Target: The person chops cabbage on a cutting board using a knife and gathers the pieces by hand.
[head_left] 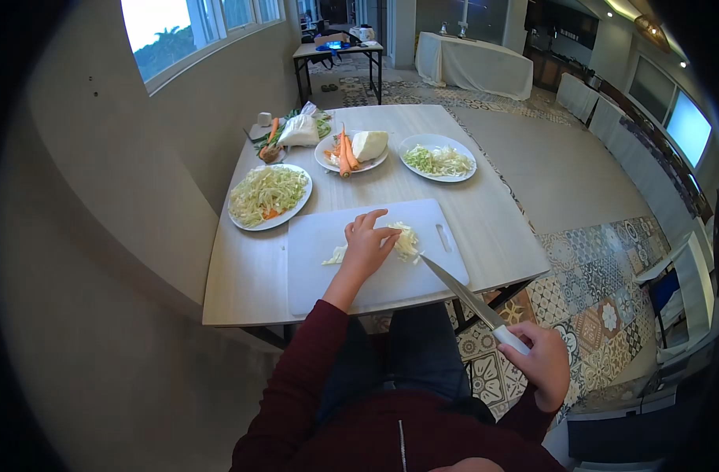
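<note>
A white cutting board (328, 291) lies at the near edge of the table, with a small heap of shredded cabbage (407, 242) right of its middle. My left hand (365, 245) is over the board, fingers partly spread, their tips touching the left side of that heap. A few loose cabbage shreds (336, 255) lie to the left of this hand. In my right hand (542, 358) is a long kitchen knife (469, 297), held by its white handle off the table's near right side. Its blade slants up and left, the tip close to the heap.
Behind the board stand a plate of shredded cabbage (266, 195), a plate with carrots (348, 154) and a cabbage piece (369, 146), and another plate of shreds (438, 160). A white plastic bag (299, 130) sits at the back left. A wall (163, 181) borders the table's left.
</note>
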Motion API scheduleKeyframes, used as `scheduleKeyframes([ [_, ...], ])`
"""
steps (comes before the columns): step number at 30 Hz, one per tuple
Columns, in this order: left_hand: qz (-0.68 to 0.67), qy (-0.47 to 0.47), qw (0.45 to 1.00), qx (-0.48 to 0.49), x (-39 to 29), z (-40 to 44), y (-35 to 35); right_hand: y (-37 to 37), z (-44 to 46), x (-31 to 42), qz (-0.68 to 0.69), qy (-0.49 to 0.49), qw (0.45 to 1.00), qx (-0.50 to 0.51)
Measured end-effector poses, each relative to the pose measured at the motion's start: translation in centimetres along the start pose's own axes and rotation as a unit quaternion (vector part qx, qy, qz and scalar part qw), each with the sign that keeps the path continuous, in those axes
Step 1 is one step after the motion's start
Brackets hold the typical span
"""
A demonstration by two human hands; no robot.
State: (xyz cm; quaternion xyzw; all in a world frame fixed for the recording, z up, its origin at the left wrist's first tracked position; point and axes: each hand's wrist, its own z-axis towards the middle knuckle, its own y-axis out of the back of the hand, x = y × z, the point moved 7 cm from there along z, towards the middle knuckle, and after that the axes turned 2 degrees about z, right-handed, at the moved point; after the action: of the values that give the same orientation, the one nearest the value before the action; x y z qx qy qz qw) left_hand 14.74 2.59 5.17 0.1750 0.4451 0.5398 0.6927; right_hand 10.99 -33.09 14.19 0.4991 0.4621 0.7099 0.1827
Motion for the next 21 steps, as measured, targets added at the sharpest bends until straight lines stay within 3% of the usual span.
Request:
scheduleKeyframes([
  [11, -0.039, 0.07, 0.99, -0.114, 1.3, -2.2, 5.1, -1.4, 1.1, -0.7, -0.027, -0.028, 0.999, -0.001],
  [15, 0.018, 0.198, 0.973, -0.115, 4.0, -5.7, 6.7, -1.5, 1.5, -0.6, -0.022, -0.016, 0.999, -0.022],
  [21, 0.07, 0.113, 0.99, -0.036, 3.0, -7.5, 6.1, -0.4, 1.2, -0.1, -0.033, -0.044, 0.997, -0.053],
])
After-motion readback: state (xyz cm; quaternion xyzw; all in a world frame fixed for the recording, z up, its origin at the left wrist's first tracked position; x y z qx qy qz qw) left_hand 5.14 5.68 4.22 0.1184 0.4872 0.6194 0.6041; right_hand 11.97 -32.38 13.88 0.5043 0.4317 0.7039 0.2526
